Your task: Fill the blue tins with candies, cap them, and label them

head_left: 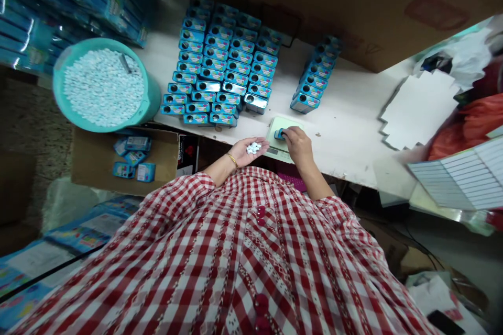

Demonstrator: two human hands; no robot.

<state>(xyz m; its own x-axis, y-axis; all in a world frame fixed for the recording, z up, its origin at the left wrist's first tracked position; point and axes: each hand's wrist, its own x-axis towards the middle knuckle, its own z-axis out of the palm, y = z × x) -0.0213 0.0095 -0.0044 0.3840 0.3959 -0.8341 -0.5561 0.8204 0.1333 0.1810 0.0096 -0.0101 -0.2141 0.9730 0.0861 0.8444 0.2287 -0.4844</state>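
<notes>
- The tin (279, 134) sits on the pale green scale (274, 124), its visible top face running roughly left to right, and we have the right hand (291, 137) nearer, coming in from its right side.
- Our right hand's fingertips are bunched together at the tin's right end — we cannot tell whether they pinch a piece or the tin itself, as the fingers cover that part.
- Our left hand (250, 151) is spread palm up, slightly cupped, bearing a small heap of whitish pieces (253, 148); the tin lies to its right and a little farther from our body.
- Between the heap and the tin we see only the left fingertips and the scale's near-left edge; whether the two touch, we cannot tell.
- Beyond, on the tabletop (346, 133), we have a block of tins (238, 66) to the left and a single column of tins (312, 81) to the right, both apart from our hands.
- Farther left stands a turquoise bucket (151, 99) of similar pieces — well apart from the scale — with a carton (92, 154) holding loose tins (134, 157) nearer us.
</notes>
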